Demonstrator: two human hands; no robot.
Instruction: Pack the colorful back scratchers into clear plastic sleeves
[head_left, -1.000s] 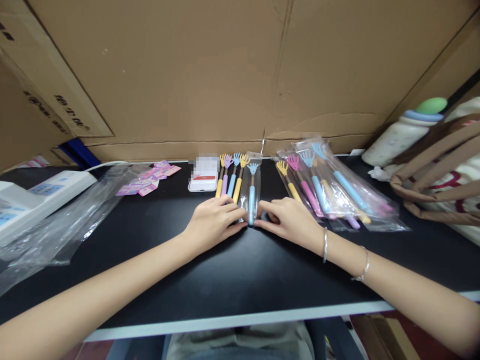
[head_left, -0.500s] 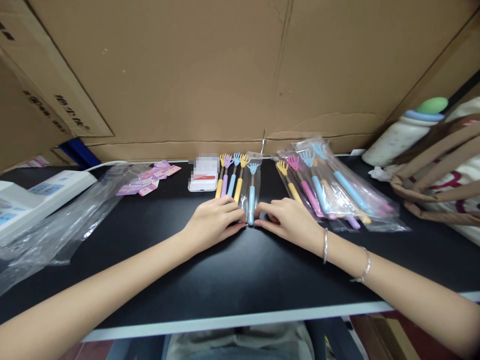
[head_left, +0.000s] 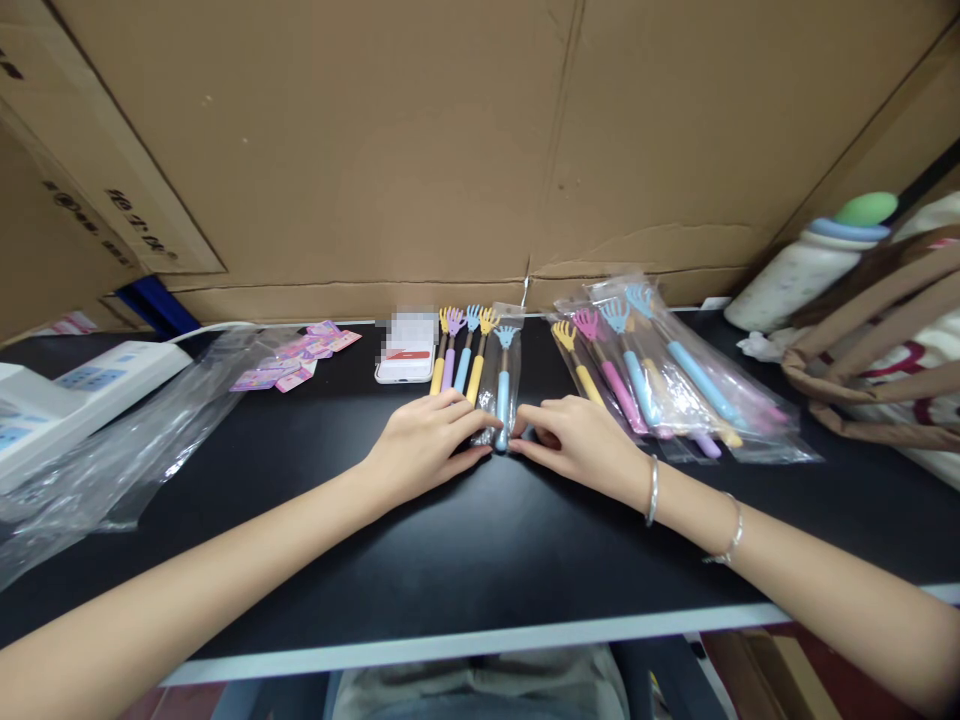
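Observation:
A light-blue back scratcher (head_left: pixel 503 395) lies upright in view inside a clear plastic bag (head_left: pixel 487 390), its hand-shaped head toward the cardboard. My left hand (head_left: pixel 427 440) is at the bag's lower left edge, thumb and index finger closing on the plastic, the index tip near the blue handle. On the other side, my right hand (head_left: pixel 574 440) pinches the lower right edge beside the handle's end. Just left of the bag stand side by side several unbagged back scratchers (head_left: pixel 464 350) in yellow, purple and blue; my left hand covers their lower ends.
Several bagged back scratchers (head_left: pixel 637 370) are piled at right. A phone (head_left: pixel 405 368), small pink-purple cards (head_left: pixel 300 360), loose clear bags (head_left: pixel 157 430) and a white power strip (head_left: pixel 82 400) lie leftward. A bottle (head_left: pixel 810 270) and fabric bag (head_left: pixel 885 350) stand far right, cardboard (head_left: pixel 375 150) behind.
My left index finger has stretched slightly right, across the bag toward the blue handle. My right hand and the back scratchers look almost unchanged.

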